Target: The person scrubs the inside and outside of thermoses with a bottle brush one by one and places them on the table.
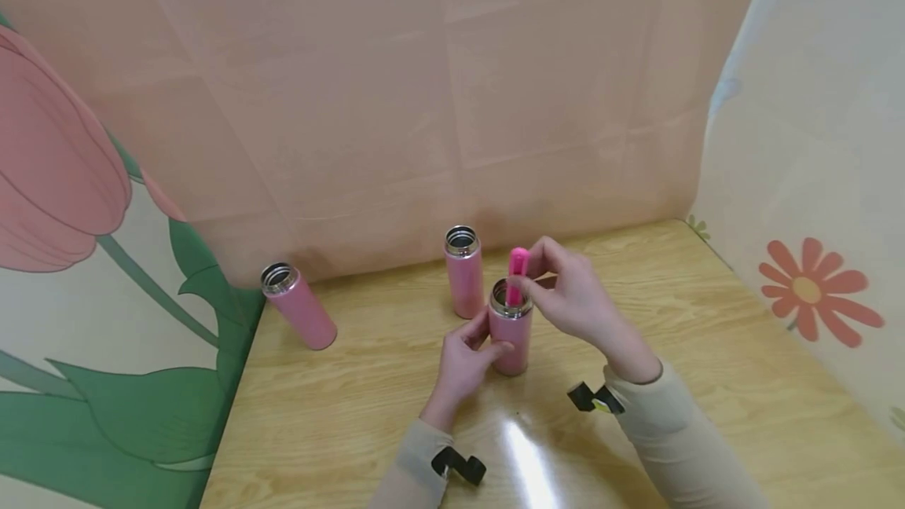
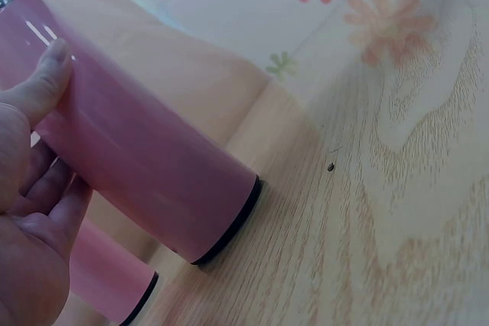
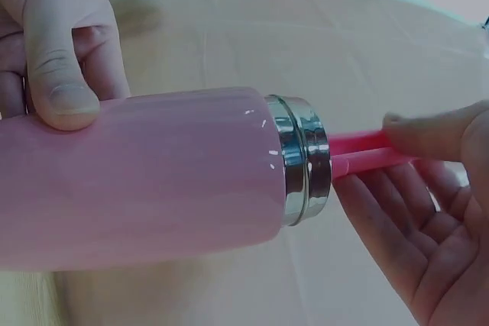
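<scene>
Fingers (image 3: 382, 234) on pink stick (image 3: 373, 160) in bottle (image 3: 191, 181)

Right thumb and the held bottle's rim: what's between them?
A pink stick-like object, pinched by the right hand, shows there in the right wrist view.

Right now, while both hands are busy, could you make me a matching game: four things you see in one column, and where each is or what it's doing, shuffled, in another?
Things
1. Slim, bright-pink object
2. Bare left hand
3. Bare right hand
4. Light wood-grained table

Places and states
A. Gripping the side of a pink cylindrical bottle with a shiny silver rim
B. Beneath that bottle's base
C. Partly inside that bottle's open mouth
D. Pinching something just above that bottle's rim

Right pairs: 1-C, 2-A, 3-D, 4-B.
</scene>
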